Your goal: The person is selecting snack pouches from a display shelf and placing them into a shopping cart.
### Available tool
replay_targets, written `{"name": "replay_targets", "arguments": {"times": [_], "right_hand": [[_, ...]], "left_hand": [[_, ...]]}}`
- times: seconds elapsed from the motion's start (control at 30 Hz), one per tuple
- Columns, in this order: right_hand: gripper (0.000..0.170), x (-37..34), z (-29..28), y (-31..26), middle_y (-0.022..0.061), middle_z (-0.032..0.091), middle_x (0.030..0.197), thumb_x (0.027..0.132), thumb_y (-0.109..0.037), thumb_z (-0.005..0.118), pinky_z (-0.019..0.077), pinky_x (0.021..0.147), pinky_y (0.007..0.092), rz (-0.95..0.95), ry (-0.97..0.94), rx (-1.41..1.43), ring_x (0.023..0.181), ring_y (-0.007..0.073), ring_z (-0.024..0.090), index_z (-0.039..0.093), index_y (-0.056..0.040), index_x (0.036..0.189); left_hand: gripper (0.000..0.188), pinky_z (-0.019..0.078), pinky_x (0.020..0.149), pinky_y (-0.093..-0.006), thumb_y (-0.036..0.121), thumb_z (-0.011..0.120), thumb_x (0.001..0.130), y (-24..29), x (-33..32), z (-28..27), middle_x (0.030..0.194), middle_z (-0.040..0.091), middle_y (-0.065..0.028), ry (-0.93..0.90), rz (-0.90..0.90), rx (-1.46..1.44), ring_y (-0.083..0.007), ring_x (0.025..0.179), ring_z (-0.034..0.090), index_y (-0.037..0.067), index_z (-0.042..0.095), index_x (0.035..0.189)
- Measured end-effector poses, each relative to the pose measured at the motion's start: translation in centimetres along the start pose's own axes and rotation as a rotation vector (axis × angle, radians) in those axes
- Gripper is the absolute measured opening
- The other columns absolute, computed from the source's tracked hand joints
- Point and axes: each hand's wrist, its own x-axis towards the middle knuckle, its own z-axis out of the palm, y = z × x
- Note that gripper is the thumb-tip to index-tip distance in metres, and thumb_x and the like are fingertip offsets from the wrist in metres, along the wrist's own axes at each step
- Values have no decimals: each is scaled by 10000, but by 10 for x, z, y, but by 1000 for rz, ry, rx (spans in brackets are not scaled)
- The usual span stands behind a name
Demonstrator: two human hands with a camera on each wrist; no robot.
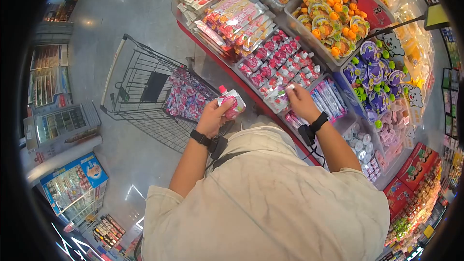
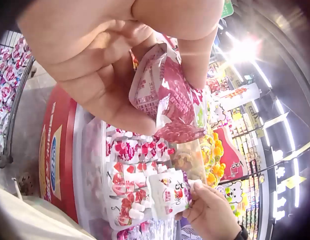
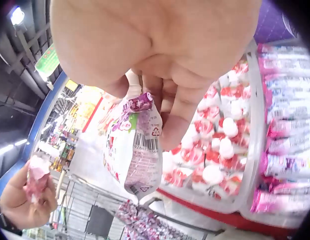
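Note:
My left hand [image 1: 212, 118] grips a pink-and-white spouted pouch [image 1: 234, 105] with a red cap. Its crinkled back, printed with small text, faces the left wrist view. Over the bin at my right, my right hand [image 1: 303, 104] pinches a white spouted pouch [image 3: 137, 155] by the spout end, and the pouch hangs below the fingers with its barcode showing. Under it the bin holds rows of similar pouches [image 1: 278, 57], some pink-capped and some white-capped. In the left wrist view, red fruit is printed on the front of the white pouch [image 2: 167, 196].
A wire shopping cart [image 1: 140, 63] stands at my left with a heap of colourful packets [image 1: 186, 97] inside. Bins of slim pink-and-blue packets [image 1: 329, 98], orange-topped packs [image 1: 333, 19] and purple packs [image 1: 374, 75] surround the pouches. The red display edge [image 1: 205, 43] runs between cart and bins.

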Motion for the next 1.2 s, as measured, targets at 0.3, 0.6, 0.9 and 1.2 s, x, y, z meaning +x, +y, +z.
{"name": "replay_targets", "arguments": {"times": [0.3, 0.6, 0.9, 1.2], "right_hand": [[270, 57, -89, -25, 186, 631, 786, 1011, -258, 547, 458, 644, 416, -146, 190, -616, 700, 310, 617, 554, 11, 1019], [220, 47, 46, -48, -12, 575, 858, 1049, -248, 536, 457, 675, 271, -56, -451, 62, 767, 78, 519, 592, -37, 1075], [491, 73, 211, -6, 122, 682, 984, 1010, -281, 562, 533, 720, 325, -159, -811, -417, 876, 181, 663, 469, 31, 1378], [420, 66, 213, 12, 91, 661, 877, 988, -162, 582, 518, 687, 300, 131, -834, -210, 728, 160, 634, 492, 49, 1339]], "left_hand": [[297, 585, 807, -322, 211, 668, 975, -12, -13, -19, 1123, 693, -95, 58, 33, -68, -203, 980, 710, 22, 626, 1200], [274, 540, 793, -310, 301, 627, 1004, -53, -35, -70, 1114, 690, -32, 261, 188, -392, -136, 947, 673, 98, 607, 1187], [289, 466, 721, -285, 330, 683, 964, -120, -112, -137, 1048, 658, -7, 785, 287, -634, -119, 913, 591, 114, 614, 1143], [344, 454, 729, -291, 323, 737, 913, -189, -148, -181, 1106, 636, -3, 877, 333, -958, -121, 925, 572, 148, 617, 1184]]}}
